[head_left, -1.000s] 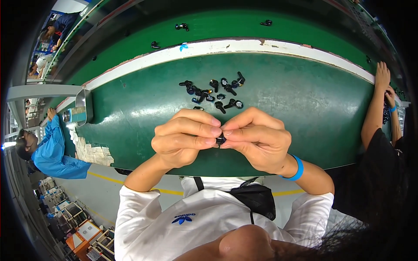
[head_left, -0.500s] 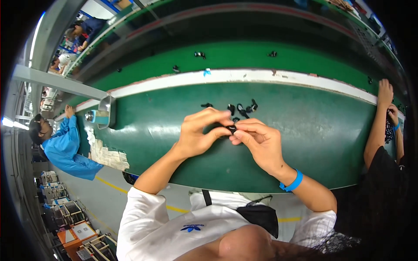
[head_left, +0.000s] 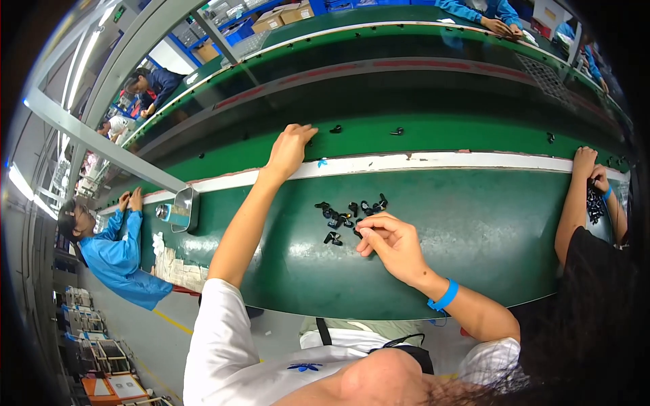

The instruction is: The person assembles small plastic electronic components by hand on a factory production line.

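My left hand [head_left: 290,150] reaches past the white rail, over the dark green belt strip. Its fingers stretch to the right, the thumb mostly hidden, and a small dark part [head_left: 310,143] shows just below the fingertips. Over the table my right hand [head_left: 395,246] is closed in a pinch on a small black earbud-like part [head_left: 357,232], mostly covered by the fingers. Beside the pinch, on the green tabletop, lies a loose cluster of similar black parts [head_left: 341,220]. A separate little group [head_left: 333,238] lies nearer to me.
On the belt [head_left: 460,135] lie other black parts [head_left: 397,131]. The white rail [head_left: 433,160] borders the table. A clear container [head_left: 184,210] hangs at the left. A person in blue [head_left: 112,243] works at left; another person's arms [head_left: 575,196] are at right.
My left hand has left my right hand and moved away from me, over the belt. My right hand still pinches a black part above the table. The view has tilted up.
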